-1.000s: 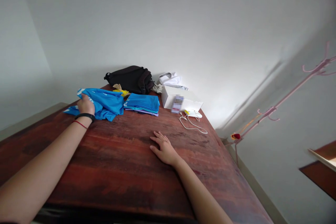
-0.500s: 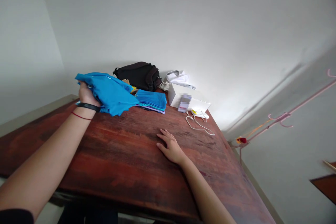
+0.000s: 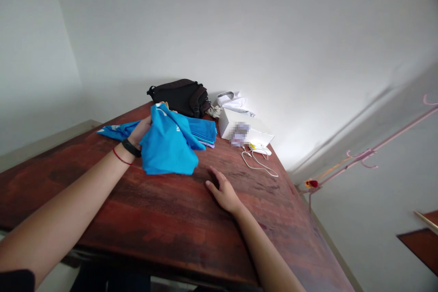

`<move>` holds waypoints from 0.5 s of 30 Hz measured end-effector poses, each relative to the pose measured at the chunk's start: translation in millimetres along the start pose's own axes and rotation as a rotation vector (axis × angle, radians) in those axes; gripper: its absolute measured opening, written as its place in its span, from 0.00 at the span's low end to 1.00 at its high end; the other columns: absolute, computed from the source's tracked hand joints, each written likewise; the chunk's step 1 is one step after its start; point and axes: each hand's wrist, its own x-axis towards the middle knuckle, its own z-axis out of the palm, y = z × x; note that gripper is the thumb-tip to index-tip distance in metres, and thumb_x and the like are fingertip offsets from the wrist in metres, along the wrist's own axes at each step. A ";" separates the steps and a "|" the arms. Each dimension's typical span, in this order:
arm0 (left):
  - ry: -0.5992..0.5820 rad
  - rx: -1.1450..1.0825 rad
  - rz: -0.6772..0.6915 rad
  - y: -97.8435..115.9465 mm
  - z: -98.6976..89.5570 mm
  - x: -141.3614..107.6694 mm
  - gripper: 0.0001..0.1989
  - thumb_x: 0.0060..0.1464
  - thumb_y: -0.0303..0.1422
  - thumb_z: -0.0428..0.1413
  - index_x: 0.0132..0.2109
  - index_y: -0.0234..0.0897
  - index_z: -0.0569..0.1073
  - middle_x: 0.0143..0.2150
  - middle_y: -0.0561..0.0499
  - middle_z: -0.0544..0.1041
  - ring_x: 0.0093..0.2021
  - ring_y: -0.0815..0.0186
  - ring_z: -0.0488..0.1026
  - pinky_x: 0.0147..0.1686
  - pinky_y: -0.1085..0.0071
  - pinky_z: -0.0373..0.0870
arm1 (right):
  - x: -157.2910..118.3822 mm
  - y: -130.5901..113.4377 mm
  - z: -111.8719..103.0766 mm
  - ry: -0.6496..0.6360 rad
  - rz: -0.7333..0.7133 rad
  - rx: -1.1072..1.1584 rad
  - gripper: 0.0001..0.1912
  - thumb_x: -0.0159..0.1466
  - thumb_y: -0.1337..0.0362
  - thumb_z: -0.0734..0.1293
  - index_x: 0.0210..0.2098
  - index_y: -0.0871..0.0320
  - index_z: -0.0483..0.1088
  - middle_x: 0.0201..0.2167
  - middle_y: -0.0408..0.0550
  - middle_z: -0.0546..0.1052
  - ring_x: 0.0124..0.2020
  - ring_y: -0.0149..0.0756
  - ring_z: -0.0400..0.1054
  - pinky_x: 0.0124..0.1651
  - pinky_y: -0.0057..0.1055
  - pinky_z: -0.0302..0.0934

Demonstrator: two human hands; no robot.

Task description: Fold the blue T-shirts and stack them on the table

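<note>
Far L, just beyond the L hand on its outer side: crumpled blue fabric (image 3: pixel 116 132) w/ a bit of white on it, lying on the bench (image 3: pixel 102 191); can't tell if it's separate or part of what's held.

Next, L hand (image 3: pixel 141 130), black band at the wrist, closed on a blue garment (image 3: pixel 169 143) w/ small white print. Fingers mostly hidden by the cloth. Garment hangs from that hand toward the R hand, bunched at top, smoother below. One-hand hold, so prob. best to grip near an edge, lift clear of the bench & let it drop straight; a tight fist would likely add creases.

Behind the garment, farther off than either hand: black backpack (image 3: pixel 176 98). Btwn garment & R hand, but farther back: folded blue stack (image 3: pixel 207 132), partly covered from view. Good handling = swing wide of it so a loose hem doesn't drag the top layers.

R hand (image 3: pixel 224 194): apart from L, holding nothing, low at the bench, thumb spread from fingers. Well placed, I'd judge, to pin or smooth a corner.

Beyond R hand: white box (image 3: pixel 225 123), then white cable (image 3: pixel 262 167); best kept clear of cloth.
</note>
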 end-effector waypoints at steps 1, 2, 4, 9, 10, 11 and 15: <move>-0.094 0.032 -0.060 -2.3 12.8 -3.0 0.34 0.68 0.55 0.36 0.51 0.30 0.73 0.41 0.45 0.80 0.49 0.51 0.76 0.50 0.50 0.72 | 0.5 0.8 0.2 0.038 0.018 0.082 0.32 0.69 0.53 0.65 0.69 0.50 0.57 0.64 0.54 0.70 0.67 0.46 0.61 0.69 0.53 0.52; -0.181 0.073 -0.120 -6.2 25.9 -6.3 0.34 0.66 0.56 0.36 0.49 0.32 0.74 0.39 0.46 0.81 0.46 0.52 0.77 0.48 0.52 0.73 | 1.2 1.7 0.4 0.072 0.035 0.164 0.33 0.69 0.51 0.65 0.70 0.50 0.55 0.63 0.53 0.71 0.65 0.45 0.63 0.68 0.51 0.54; -0.279 0.177 -0.173 -18.8 50.2 -13.8 0.33 0.64 0.57 0.39 0.43 0.34 0.76 0.34 0.47 0.81 0.42 0.52 0.77 0.43 0.57 0.75 | 3.0 3.6 0.9 0.111 0.054 0.302 0.30 0.70 0.49 0.63 0.69 0.49 0.58 0.61 0.52 0.73 0.63 0.44 0.65 0.67 0.49 0.57; -0.180 0.407 -0.077 -61.2 82.6 -29.2 0.18 0.57 0.50 0.55 0.38 0.39 0.74 0.36 0.48 0.80 0.45 0.52 0.76 0.44 0.62 0.71 | 6.1 6.3 0.5 0.203 0.060 0.428 0.23 0.70 0.47 0.62 0.56 0.52 0.73 0.53 0.52 0.78 0.55 0.45 0.73 0.60 0.46 0.65; -0.121 0.499 -0.048 -67.9 83.9 -30.3 0.15 0.56 0.47 0.56 0.39 0.39 0.73 0.35 0.49 0.79 0.43 0.53 0.77 0.43 0.63 0.71 | 6.0 5.7 -0.2 0.227 0.054 0.417 0.22 0.70 0.47 0.62 0.55 0.53 0.73 0.52 0.52 0.79 0.53 0.45 0.74 0.58 0.44 0.67; -0.064 0.598 -0.020 -73.1 84.1 -30.7 0.14 0.55 0.44 0.57 0.41 0.40 0.71 0.34 0.49 0.78 0.40 0.54 0.77 0.41 0.63 0.70 | 5.6 4.6 -1.0 0.244 0.048 0.393 0.22 0.70 0.47 0.62 0.54 0.53 0.74 0.50 0.52 0.79 0.51 0.44 0.75 0.56 0.43 0.69; 0.052 0.837 0.136 -76.6 81.3 -31.2 0.12 0.57 0.41 0.55 0.44 0.40 0.67 0.32 0.51 0.74 0.34 0.58 0.75 0.37 0.65 0.68 | 2.9 -1.1 -3.2 0.219 0.048 0.268 0.19 0.69 0.50 0.65 0.53 0.54 0.74 0.46 0.51 0.79 0.43 0.41 0.76 0.47 0.37 0.71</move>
